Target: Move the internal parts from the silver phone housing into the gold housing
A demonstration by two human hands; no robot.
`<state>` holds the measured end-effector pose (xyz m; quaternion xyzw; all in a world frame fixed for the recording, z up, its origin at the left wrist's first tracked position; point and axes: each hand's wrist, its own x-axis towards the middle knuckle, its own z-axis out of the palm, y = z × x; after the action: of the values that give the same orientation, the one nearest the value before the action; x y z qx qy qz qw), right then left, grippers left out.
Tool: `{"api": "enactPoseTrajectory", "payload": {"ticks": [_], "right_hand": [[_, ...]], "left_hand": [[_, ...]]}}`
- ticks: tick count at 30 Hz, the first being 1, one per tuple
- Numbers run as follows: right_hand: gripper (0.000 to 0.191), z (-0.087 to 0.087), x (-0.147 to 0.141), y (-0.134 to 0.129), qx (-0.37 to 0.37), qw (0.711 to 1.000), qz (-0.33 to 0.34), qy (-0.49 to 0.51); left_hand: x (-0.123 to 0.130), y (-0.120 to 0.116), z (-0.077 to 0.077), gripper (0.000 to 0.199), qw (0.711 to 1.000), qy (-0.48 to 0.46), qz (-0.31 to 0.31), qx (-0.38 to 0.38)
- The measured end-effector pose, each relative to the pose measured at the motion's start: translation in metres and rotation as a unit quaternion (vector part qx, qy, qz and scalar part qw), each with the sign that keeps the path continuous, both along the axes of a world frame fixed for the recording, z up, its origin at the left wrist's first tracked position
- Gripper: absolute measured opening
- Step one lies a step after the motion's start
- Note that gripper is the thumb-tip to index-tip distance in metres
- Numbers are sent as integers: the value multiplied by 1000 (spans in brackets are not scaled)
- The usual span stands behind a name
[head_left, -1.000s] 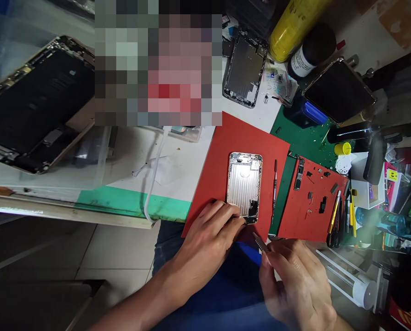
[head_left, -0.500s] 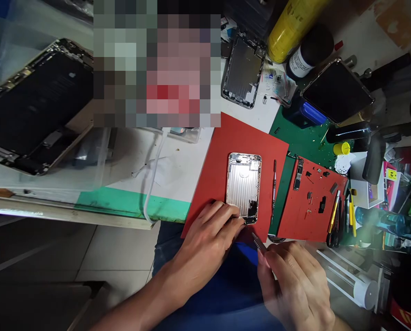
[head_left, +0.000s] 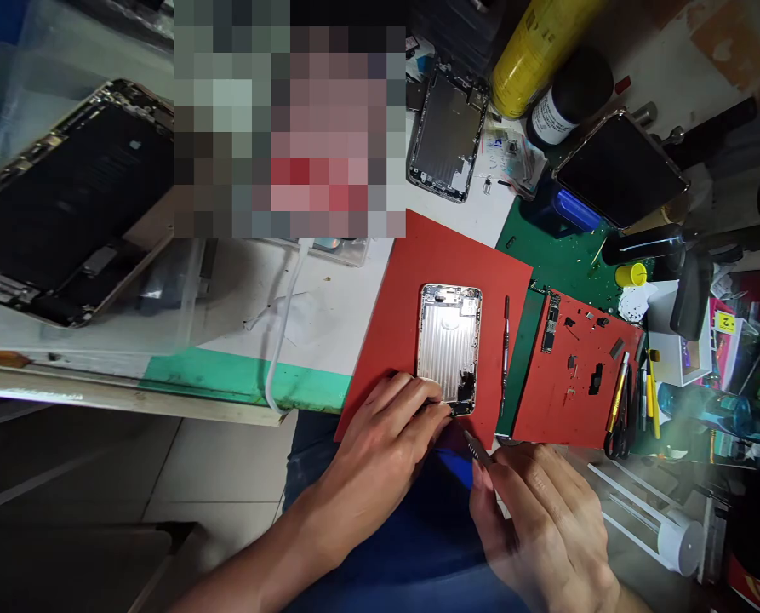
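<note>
An opened, silvery phone back housing (head_left: 449,349) lies on a red mat (head_left: 411,255), its ribbed inside facing up and a dark patch near the lower right. My left hand (head_left: 396,426) is closed on its lower left corner, the fingertips partly hiding that edge. Just below and to the right, my right hand (head_left: 542,519) pinches slim grey tweezers (head_left: 478,449) with a ridged grip. Their tip points up and left towards the housing's bottom edge, apart from it. A thin screwdriver (head_left: 505,353) lies right of the housing.
Small parts and a logic board (head_left: 551,323) lie on a second red mat (head_left: 539,400). Another phone housing (head_left: 447,136) sits above, beside a yellow can (head_left: 526,60). Pens and scissors (head_left: 617,421) are at right. A white cable (head_left: 283,332) crosses the left table.
My right hand and the tweezers have shifted very slightly left. My left hand stays on the phone housing's corner, and the housing has not visibly moved on the mat.
</note>
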<state>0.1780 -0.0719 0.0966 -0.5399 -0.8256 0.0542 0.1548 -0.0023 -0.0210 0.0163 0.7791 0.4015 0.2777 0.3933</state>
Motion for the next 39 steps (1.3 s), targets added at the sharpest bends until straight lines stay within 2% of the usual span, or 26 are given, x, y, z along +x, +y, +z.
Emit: {"api": "enactPoseTrajectory", "payload": {"ticks": [5,9,18,27,34,39], "right_hand": [[18,0,-2,1,66,997,19,19],[19,2,-4,4,39,999,11,28],[18,-2,-4,3,44,999,-5,10],[15,-2,0,0,-17,999,-28,-22],[17,-4,-3,4,26,999,-25,-2],[21,2,5,2,36,999,-23,32]], "left_hand": [[-1,0,0,15,1000,0,-1,2],[-2,0,1,17,1000,-4,1,9],[0,1,0,20,1000,2,0,7],[-2,1,1,24,1000,3,-8,8],[-1,2,-2,22,1000,4,-6,20],[-12,1,9,29,1000,-5,-4,-19]]}}
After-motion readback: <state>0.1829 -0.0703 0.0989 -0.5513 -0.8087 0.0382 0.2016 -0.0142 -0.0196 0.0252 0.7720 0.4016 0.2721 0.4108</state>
